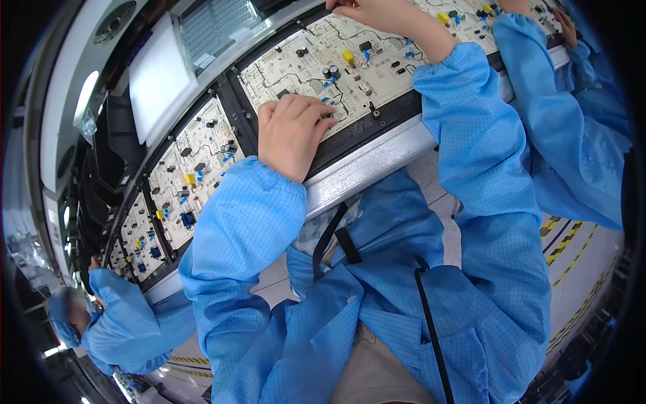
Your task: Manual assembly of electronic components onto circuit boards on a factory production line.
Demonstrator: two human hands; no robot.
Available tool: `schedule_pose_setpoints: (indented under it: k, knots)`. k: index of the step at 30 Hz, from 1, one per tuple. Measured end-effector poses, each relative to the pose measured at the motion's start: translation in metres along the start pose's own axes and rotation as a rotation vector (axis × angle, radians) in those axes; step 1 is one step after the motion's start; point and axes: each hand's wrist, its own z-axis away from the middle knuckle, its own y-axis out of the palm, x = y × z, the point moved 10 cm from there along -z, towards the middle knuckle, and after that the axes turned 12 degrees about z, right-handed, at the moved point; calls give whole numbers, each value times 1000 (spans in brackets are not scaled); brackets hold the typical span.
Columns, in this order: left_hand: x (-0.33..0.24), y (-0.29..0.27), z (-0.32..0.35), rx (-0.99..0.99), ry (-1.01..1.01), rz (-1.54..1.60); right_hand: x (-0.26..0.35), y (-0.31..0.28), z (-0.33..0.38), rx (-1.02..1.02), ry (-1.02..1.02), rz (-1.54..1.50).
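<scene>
A cream circuit board [282, 64] fitted with small parts lies in a black frame [404, 104] before me. My left hand [291, 131] is over its near left corner, fingers bent and thumb drawn in towards the index finger. Whatever is between those fingertips, if anything, is too small to make out. Farther off, at the board's far side, my right hand [373, 13] is partly cut by the upper edge of the picture. Its visible fingertips are close together, and anything in them is hidden. Near the middle stand black cylindrical capacitors [331, 72] and a yellow component [348, 56].
More boards [195, 161] sit in frames along the line to the left. A metal rail [367, 176] runs along the near edge. Co-workers in blue stand at the right [572, 114] and far left [128, 316]. A white panel [160, 77] is beyond the line.
</scene>
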Motion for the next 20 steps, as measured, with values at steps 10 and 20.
schedule_pose_setpoints:
  k: [10, 20]
  knots:
    - [-18, 9, -7, -31, 85, -272, -2, -3, -3, 30, 29, -36]
    - [-2, 2, -12, 81, -2, -97, -67, 16, -20, 372, 21, 77]
